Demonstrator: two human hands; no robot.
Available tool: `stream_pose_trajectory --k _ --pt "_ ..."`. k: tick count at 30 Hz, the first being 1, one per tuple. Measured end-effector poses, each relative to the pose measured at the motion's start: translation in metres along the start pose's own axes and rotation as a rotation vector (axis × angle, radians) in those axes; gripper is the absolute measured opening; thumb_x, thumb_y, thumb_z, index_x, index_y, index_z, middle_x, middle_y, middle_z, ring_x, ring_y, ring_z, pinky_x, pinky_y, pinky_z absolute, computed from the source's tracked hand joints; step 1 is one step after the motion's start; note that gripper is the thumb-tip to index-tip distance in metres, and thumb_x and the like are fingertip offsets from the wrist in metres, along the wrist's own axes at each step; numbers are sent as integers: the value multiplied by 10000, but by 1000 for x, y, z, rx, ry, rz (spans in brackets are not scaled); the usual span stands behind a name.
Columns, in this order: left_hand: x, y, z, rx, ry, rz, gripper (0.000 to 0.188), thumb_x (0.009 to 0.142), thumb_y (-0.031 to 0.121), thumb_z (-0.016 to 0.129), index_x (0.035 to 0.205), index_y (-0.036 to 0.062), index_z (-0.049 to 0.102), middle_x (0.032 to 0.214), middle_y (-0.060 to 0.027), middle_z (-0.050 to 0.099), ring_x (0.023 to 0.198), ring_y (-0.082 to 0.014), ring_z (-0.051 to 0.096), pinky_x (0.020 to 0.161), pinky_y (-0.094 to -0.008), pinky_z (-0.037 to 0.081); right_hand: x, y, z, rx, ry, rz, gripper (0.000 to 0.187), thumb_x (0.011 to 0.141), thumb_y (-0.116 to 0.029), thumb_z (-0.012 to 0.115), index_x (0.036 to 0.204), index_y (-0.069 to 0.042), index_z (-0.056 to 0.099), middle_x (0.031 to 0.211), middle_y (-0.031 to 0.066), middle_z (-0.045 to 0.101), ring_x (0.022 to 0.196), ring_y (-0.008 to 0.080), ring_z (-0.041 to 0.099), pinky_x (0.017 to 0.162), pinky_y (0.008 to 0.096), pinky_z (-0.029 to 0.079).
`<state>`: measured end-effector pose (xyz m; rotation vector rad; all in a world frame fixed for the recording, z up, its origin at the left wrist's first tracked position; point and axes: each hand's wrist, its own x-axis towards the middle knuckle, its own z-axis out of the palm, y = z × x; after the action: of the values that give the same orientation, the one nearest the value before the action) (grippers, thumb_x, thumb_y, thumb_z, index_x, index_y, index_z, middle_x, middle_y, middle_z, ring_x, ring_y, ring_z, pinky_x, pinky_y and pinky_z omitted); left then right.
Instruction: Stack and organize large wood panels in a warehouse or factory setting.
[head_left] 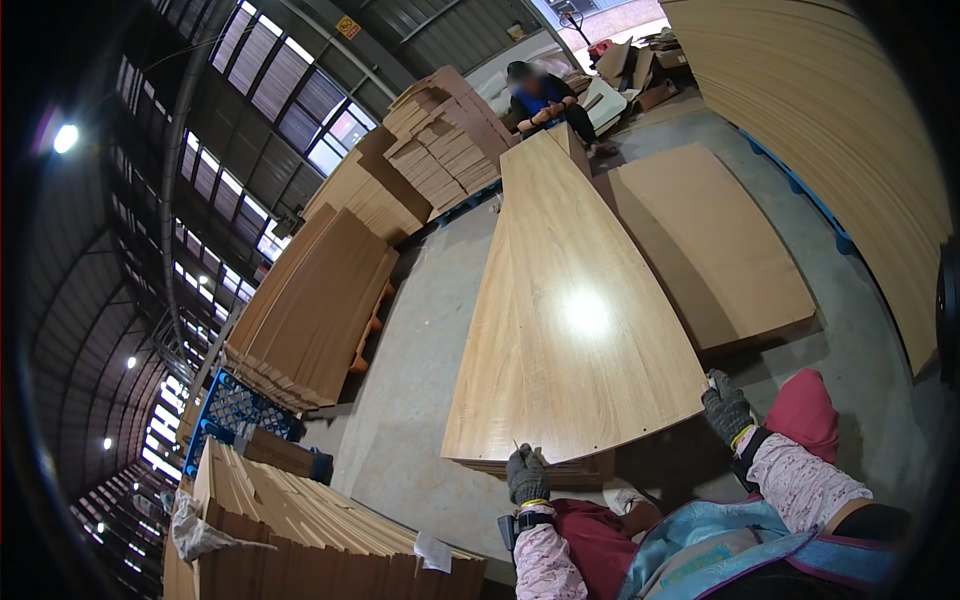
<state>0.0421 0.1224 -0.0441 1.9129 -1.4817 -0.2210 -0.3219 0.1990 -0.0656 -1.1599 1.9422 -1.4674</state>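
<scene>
Board: pale wood-grain board [570,330], long, on top of a stack straight ahead of the person; bright glare on it, small dark dots along the near edge.
Left grip: grey-gloved left grip [527,475], fingers touching the near edge, toward its left corner.
Right grip: grey-gloved right grip [728,407], at the near right corner, touching.
Grip state: can't tell on either whether clamped on the board; undersides hidden.
Sign: small yellow sign [348,27] with red marks, high up on the left; too small to read from here.
Paper: white paper [432,551] on the near-left stack [330,510]; writing, if any, can't be made out.
Apron: light-blue apron [705,545], faint yellowish print, illegible.
Brown panels: brown panels [710,240], flat, just right of the board.
Tall stack: panel stack [830,110] far right, on a blue pallet [800,188].
Co-worker: second person [541,100], low down by the board's far end, hands close together.
Floor: grey floor [405,360], left of the board.
</scene>
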Motion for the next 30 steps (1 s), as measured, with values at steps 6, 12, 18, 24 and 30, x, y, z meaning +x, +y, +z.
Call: stream_pose_trajectory --k 6,12,18,24,30 --pt "-4 8 -6 -38 -32 -24 407 899 424 458 965 55 617 833 -180 629 794 -343 605 704 -441 454 -1 1 0 3 4 -14 351 867 -227 545 1154 -26 520 967 199 626 918 333 610 787 379 473" --pt "-6 15 -8 -85 -13 -6 397 897 423 462 970 66 619 826 -175 631 783 -350 605 708 -443 455 3 14 4 23 44 -34 340 853 -241 576 1136 -59 532 912 187 627 835 305 617 735 381 477" --pt "-3 9 -5 -54 -49 -46 392 892 426 469 955 67 614 796 -166 628 763 -339 605 695 -445 454 3 13 2 29 34 -69 345 852 -243 574 1140 -60 525 899 182 625 817 300 613 725 384 474" --pt "5 -24 15 -56 -27 -29 350 886 391 497 965 70 610 725 -128 623 660 -271 607 626 -401 462 0 5 -1 13 38 -52 337 872 -248 558 1141 -47 521 898 159 624 812 269 606 732 372 468" --pt "0 -14 11 -68 -2 39 335 885 373 499 1000 80 615 732 -126 631 657 -262 613 620 -390 467 3 14 -1 20 52 -63 351 871 -250 564 1148 -39 517 926 160 623 846 269 604 763 362 468"
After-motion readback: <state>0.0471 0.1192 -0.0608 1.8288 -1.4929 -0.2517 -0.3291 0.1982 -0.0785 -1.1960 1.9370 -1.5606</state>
